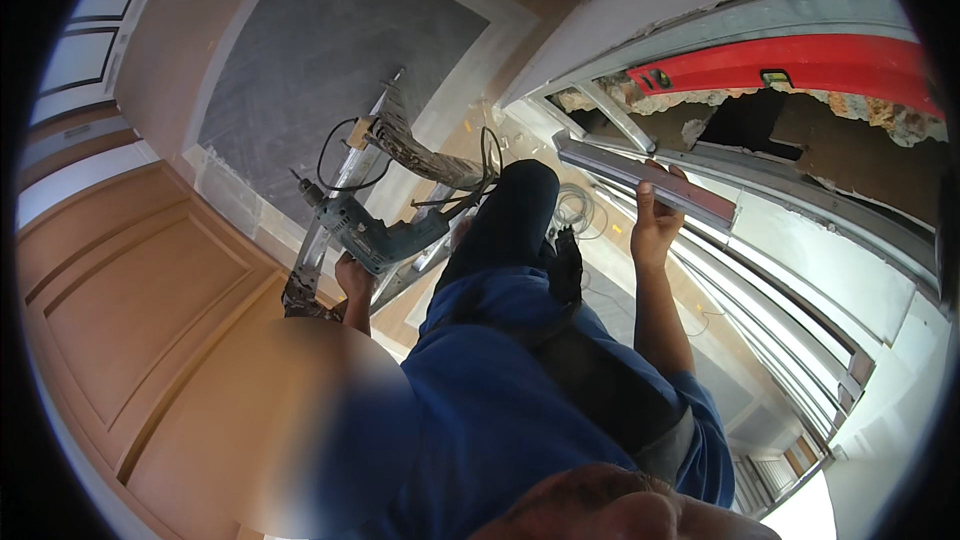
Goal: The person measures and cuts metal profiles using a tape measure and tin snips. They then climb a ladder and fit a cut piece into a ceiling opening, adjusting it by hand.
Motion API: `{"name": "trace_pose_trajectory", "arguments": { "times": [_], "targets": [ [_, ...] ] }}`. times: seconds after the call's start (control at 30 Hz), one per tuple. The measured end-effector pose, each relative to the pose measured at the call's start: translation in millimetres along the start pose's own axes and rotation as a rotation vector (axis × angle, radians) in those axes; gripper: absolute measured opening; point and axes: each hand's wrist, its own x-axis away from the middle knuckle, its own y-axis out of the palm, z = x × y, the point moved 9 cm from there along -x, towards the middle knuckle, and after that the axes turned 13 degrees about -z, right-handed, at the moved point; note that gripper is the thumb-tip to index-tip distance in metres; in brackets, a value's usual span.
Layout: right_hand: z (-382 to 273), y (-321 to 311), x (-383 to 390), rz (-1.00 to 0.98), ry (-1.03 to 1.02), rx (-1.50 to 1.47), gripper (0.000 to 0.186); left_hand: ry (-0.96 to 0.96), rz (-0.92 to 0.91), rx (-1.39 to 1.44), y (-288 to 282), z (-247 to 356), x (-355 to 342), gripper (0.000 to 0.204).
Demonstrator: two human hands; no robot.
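Note:
My right hand grips a short length of grey metal channel, thumb on the near side and fingertips over the far edge. The channel lies aslant in front of the framed wall opening. On the left, my left hand is against the rear of a green power drill, whose chuck and bit point away to the upper left. The drill body hides most of that hand's fingers, so what they grip is unclear. A black cord runs from the drill handle, over a ladder draped with camouflage cloth.
A red spirit level spans the broken wall opening at right, above metal studs and ragged masonry. A coiled cable lies below near my leg. Brown panelled doors stand close on the left.

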Motion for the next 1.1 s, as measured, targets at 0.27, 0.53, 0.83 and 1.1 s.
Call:
{"name": "trace_pose_trajectory", "arguments": {
  "times": [0.27, 0.53, 0.83, 1.1],
  "targets": [
    [109, 54, -73, -0.221, 0.003, 0.229, 0.052, 0.282, -0.154, 0.045, 46, 13, -51, 0.025],
    [262, 117, -146, -0.494, 0.046, 0.727, 0.049, -0.048, -0.269, 0.760, 108, -44, -100, 0.028],
    [394, 171, -169, -0.476, 0.016, 0.471, 0.047, 0.127, -0.255, 0.291, 114, -24, -109, 0.036],
    [612, 198, -169, -0.417, 0.175, 0.281, 0.037, -0.052, -0.050, 0.836, 185, -85, -114, 0.036]
  ]
}}
